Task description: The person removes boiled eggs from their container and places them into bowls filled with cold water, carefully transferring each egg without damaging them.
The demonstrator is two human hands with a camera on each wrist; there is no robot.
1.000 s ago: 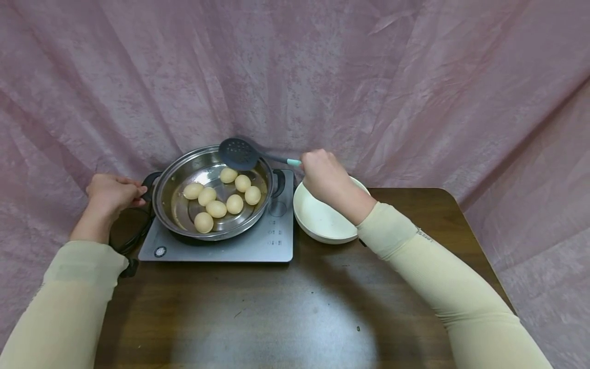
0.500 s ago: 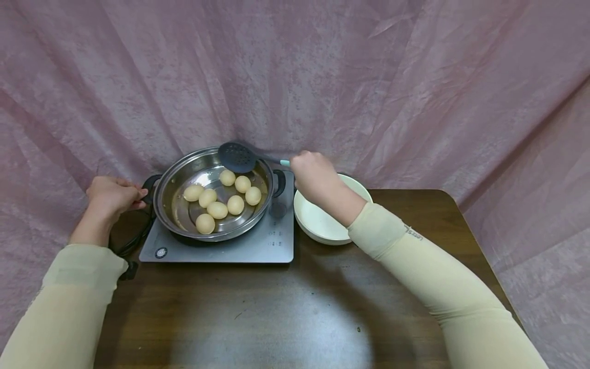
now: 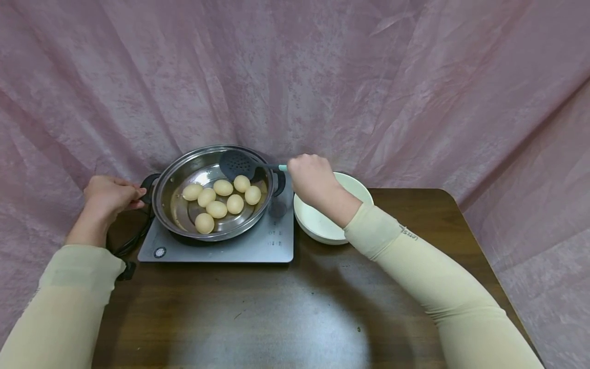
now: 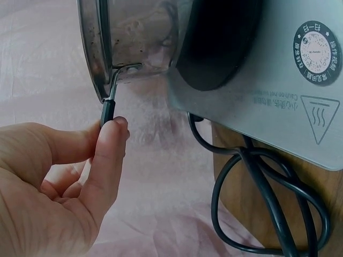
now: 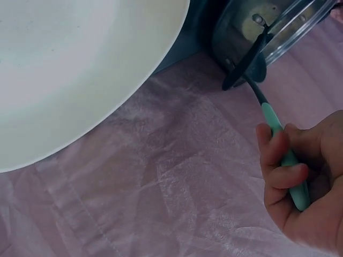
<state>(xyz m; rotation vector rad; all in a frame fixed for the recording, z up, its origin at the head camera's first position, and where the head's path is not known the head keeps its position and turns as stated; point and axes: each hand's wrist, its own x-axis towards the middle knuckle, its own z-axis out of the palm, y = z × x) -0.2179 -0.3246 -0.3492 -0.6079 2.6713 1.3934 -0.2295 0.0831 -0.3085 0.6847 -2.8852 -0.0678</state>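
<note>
My left hand [image 3: 110, 197] pinches the black side handle [image 4: 107, 111] of a wide steel pot [image 3: 159, 205] between thumb and fingers. In the pot several pale peeled-looking eggs [image 3: 216, 209] lie in shallow liquid. My right hand [image 3: 313, 177] grips the mint-green handle [image 5: 290, 160] of a dark slotted skimmer [image 3: 236, 164]. Its perforated head is inside the pot at the back right, right beside the rear eggs. Below my right hand and forearm, a white bowl [image 3: 318, 223] stands to the right of the pot, partly covered by the forearm.
The pot sits on a flat silver induction cooktop [image 3: 221, 254] on a dark wooden table [image 3: 276, 318]. A looped black cord [image 4: 257, 155] lies left of the cooktop. A pink curtain [image 3: 295, 77] hangs right behind.
The skimmer's head has come down from above the back rim into the pot, and the rear egg has shifted forward and left. My right hand has moved left; the left hand stays on the handle.
</note>
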